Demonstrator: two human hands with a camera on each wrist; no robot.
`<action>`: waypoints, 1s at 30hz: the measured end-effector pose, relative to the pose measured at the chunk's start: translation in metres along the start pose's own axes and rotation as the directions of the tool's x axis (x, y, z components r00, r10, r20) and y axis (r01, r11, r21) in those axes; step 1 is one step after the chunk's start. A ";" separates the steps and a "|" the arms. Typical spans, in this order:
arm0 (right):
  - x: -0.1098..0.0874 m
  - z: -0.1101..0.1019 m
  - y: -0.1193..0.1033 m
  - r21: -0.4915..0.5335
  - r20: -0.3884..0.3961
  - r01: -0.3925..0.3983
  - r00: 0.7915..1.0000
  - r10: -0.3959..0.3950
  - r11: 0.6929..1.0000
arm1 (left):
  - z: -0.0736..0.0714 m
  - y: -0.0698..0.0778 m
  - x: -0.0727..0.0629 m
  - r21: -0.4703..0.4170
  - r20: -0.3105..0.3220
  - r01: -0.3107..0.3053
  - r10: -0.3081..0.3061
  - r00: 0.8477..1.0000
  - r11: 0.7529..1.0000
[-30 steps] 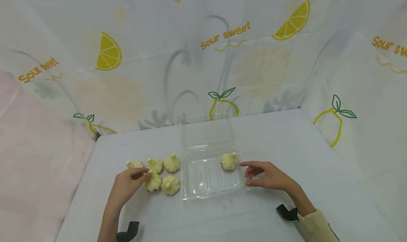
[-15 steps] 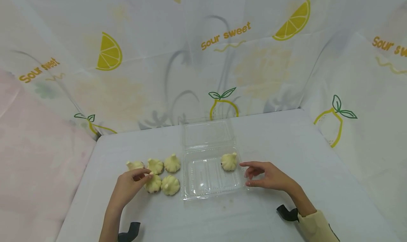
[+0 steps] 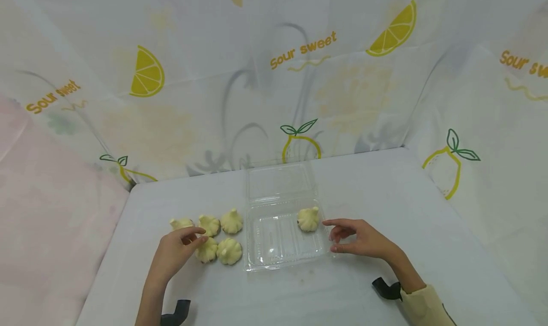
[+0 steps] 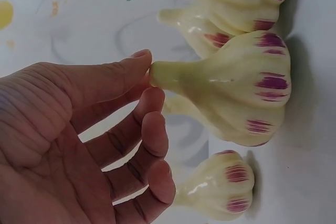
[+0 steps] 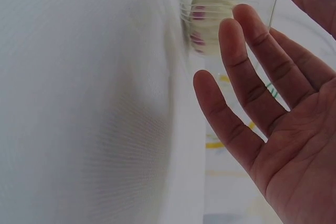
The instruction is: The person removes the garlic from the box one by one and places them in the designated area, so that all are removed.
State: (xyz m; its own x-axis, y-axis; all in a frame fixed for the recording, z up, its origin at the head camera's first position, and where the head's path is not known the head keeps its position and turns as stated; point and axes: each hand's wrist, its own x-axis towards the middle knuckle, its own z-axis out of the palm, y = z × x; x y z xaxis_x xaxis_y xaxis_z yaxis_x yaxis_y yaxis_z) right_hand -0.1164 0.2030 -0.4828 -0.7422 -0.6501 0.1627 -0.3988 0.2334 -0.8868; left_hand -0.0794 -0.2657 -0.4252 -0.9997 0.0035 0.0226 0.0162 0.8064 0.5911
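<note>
My left hand (image 3: 173, 252) is at a pale garlic bulb (image 4: 231, 87) with purple streaks at its base. Thumb and index finger pinch the tip of its stem in the left wrist view; the other fingers are loosely bent. The bulb stands on the table, stem up. Beside it are several more garlic bulbs (image 3: 231, 221). A clear plastic clamshell box (image 3: 274, 264) lies open in the middle, with one garlic bulb (image 3: 308, 220) at its right side. At the box's right edge is my right hand (image 3: 364, 239), fingers spread and relaxed, holding nothing.
The box's clear lid (image 3: 280, 181) lies folded back toward the rear of the white table (image 3: 368, 188). Behind hangs a cloth backdrop (image 3: 192, 78) printed with lemons. Black curved pieces (image 3: 387, 288) sit at both wrists.
My left hand has shifted slightly right, and the bulb at its fingertips has moved a little the same way. My right hand and the box stay in place.
</note>
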 end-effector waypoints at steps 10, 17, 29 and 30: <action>0.000 0.000 -0.002 -0.005 -0.005 -0.008 1.000 0.008 1.000 | 0.002 0.012 0.006 0.039 -0.015 -0.023 0.023 1.000 0.999; 0.000 0.002 0.000 -0.011 -0.009 -0.018 1.000 0.018 1.000 | 0.006 0.026 0.013 0.001 -0.012 -0.063 0.063 0.998 0.998; 0.000 0.000 -0.002 -0.024 -0.005 -0.022 1.000 0.022 0.999 | 0.016 0.045 0.026 -0.026 -0.028 -0.163 0.162 0.986 0.986; 0.000 0.000 -0.002 -0.025 -0.004 -0.024 1.000 0.024 0.999 | 0.017 0.046 0.027 -0.023 -0.032 -0.168 0.167 0.985 0.986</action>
State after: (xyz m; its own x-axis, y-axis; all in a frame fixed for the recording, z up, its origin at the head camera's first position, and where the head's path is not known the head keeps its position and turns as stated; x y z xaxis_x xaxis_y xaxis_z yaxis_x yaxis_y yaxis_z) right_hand -0.1155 0.2027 -0.4812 -0.7537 -0.6413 0.1437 -0.3948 0.2670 -0.8791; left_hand -0.1058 -0.2184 -0.4108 -0.9820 0.1190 0.1466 0.1838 0.7804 0.5976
